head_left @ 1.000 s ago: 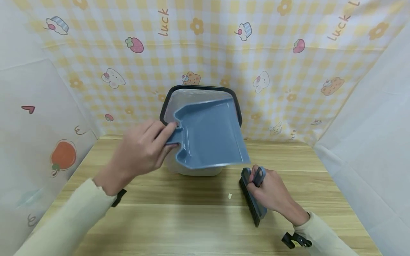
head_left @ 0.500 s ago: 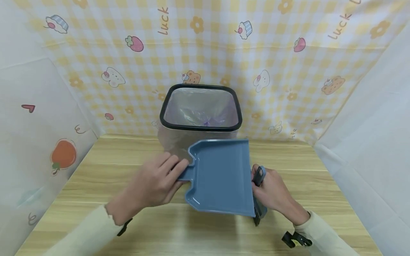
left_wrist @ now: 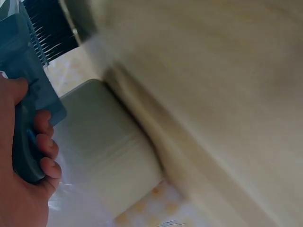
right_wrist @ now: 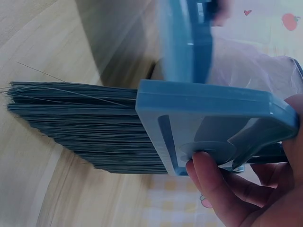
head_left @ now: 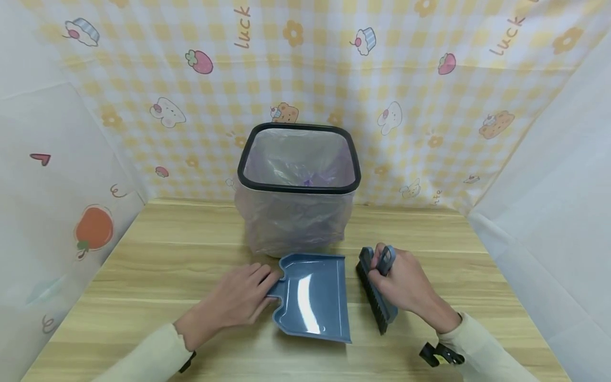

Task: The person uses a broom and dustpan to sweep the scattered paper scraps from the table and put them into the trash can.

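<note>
My left hand grips the short handle of a blue dustpan, low over the table in front of the bin. Its flat front lip faces right, and its glossy floor shows a bright reflection. To the right, my right hand holds a blue hand brush with dark bristles pointing down and left. A narrow gap separates the brush from the pan's lip in the head view. In the left wrist view, curled fingers wrap a blue handle, with dark bristles beyond it.
A pale bin with a black rim and a clear plastic liner stands at the back of the wooden table. Behind it hangs a yellow checked cloth. White cloth walls close both sides.
The dustpan has come from above the bin down toward the table, in my left hand. The bin's opening is uncovered. A small pale scrap seen earlier is out of sight. My right hand barely moved.
</note>
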A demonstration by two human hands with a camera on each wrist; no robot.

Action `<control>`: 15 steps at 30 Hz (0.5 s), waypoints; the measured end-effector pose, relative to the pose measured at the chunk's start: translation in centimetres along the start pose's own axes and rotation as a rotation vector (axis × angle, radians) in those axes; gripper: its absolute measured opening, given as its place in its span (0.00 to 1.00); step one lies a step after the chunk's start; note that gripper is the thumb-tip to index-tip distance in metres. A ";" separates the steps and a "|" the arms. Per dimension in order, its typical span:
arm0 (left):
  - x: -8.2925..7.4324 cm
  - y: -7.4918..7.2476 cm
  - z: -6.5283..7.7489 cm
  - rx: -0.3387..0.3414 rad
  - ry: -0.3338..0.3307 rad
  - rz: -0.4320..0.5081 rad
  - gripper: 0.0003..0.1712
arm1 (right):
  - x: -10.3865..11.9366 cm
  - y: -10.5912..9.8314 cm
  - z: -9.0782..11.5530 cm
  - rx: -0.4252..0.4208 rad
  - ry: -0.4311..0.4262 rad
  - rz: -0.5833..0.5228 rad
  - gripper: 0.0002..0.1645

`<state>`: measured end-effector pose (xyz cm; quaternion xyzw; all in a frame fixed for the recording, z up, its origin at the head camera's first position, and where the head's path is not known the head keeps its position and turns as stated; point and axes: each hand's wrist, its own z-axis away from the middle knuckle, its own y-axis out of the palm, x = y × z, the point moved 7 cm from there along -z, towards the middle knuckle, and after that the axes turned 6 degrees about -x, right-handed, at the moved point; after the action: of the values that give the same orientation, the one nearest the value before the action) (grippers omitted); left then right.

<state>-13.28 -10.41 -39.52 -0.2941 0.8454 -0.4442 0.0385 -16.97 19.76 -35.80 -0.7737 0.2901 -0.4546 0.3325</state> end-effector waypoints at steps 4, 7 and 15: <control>0.2 1.0 1.0 0.022 -0.026 0.018 0.32 | 0.0 0.0 0.0 -0.005 -0.004 -0.005 0.13; 0.4 1.6 1.5 0.055 -0.042 0.035 0.26 | 0.0 0.0 0.0 -0.004 -0.002 -0.008 0.13; 0.6 2.8 2.1 0.157 -0.093 0.070 0.15 | 0.1 0.1 -0.1 0.005 0.006 0.000 0.13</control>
<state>-14.37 -11.07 -42.81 -0.2806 0.8152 -0.4933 0.1161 -17.02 19.58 -35.80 -0.7715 0.2898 -0.4576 0.3337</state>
